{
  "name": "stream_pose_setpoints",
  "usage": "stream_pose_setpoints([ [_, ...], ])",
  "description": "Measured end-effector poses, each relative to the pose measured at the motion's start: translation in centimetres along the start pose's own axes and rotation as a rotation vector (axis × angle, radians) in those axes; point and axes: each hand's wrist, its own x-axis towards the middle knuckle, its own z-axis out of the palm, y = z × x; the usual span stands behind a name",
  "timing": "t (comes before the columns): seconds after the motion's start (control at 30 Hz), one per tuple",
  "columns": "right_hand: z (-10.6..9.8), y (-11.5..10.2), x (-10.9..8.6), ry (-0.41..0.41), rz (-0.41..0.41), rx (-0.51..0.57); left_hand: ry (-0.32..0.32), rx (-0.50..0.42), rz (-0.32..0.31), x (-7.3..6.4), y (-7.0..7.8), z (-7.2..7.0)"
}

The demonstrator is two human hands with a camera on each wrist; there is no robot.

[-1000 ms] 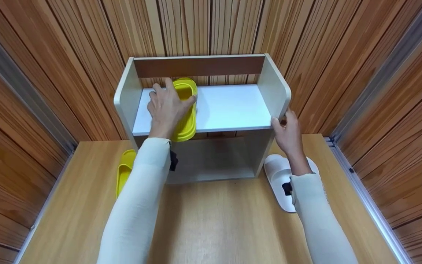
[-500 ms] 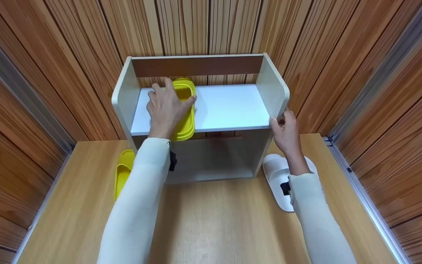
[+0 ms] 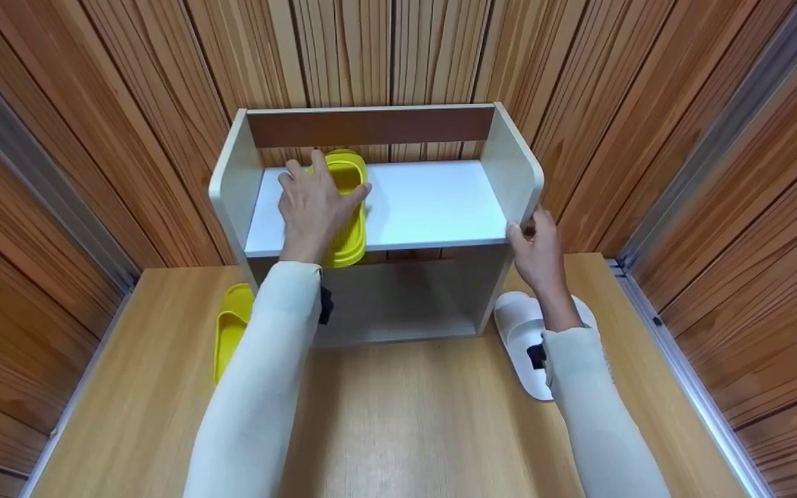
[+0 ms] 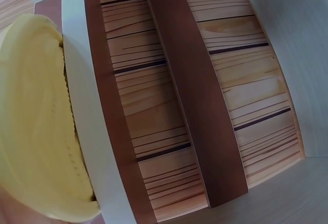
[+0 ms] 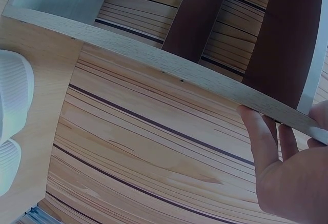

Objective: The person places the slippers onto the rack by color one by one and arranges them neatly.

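Bright yellow, one-coloured and oblong with rounded ends: a yellow slipper [image 3: 351,238] on the left half of the upper shelf [image 3: 433,200] of a pale shelf rack [image 3: 509,149], near end jutting past the shelf's front edge. Raised rim along the visible right side, darker hollow toward the back, fine ridges nearer the front. Smooth and paler in the left wrist view, just beside the rack's pale board. Held in the left grip [image 3: 313,207], spread wide across it, with thumb at the right rim; left edge hidden under the hand.

Narrow by contrast, the right grip [image 3: 540,249]: pinching the front edge of the rack's right side panel, with fingers on the outer face.

Behind the slipper, a brown strip [image 3: 371,128] across the rack's back, then a wood-panelled wall [image 3: 433,48]. Underneath, a shadowed lower shelf [image 3: 398,318].

On the wood-toned floor [image 3: 385,422], left of the rack, a second slipper [image 3: 231,332], also yellow, partly covered by the left sleeve [image 3: 253,394]. To the right of the rack, two white slippers [image 3: 517,339] side by side, largely blocked from view by the right wrist and right sleeve [image 3: 592,394].
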Motion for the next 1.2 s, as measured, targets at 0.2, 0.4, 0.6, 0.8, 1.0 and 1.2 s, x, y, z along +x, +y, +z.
stream_pose_setpoints([
  [0.2, 0.0, 0.2, 0.2, 0.009, -0.032, -0.001, 0.01, -0.01, 0.016, -0.1, -0.1, 0.1],
  [0.4, 0.0, 0.2, 0.1, 0.009, -0.019, -0.01, 0.0, -0.015, 0.029, -0.1, -0.2, -0.2],
  [0.6, 0.1, 0.2, 0.0, 0.008, -0.007, 0.003, 0.001, 0.038, 0.054, -0.3, -0.9, -0.5],
  [0.8, 0.1, 0.2, 0.0, 0.007, -0.005, 0.001, 0.006, 0.043, 0.057, -0.8, -1.5, -0.9],
  [1.0, 0.0, 0.3, 0.0, 0.019, -0.012, -0.001, 0.036, 0.04, 0.085, -1.6, -1.8, -1.2],
  [1.2, 0.1, 0.3, 0.0, 0.026, -0.045, 0.012, 0.085, 0.057, 0.116, -2.7, -1.9, -1.8],
])
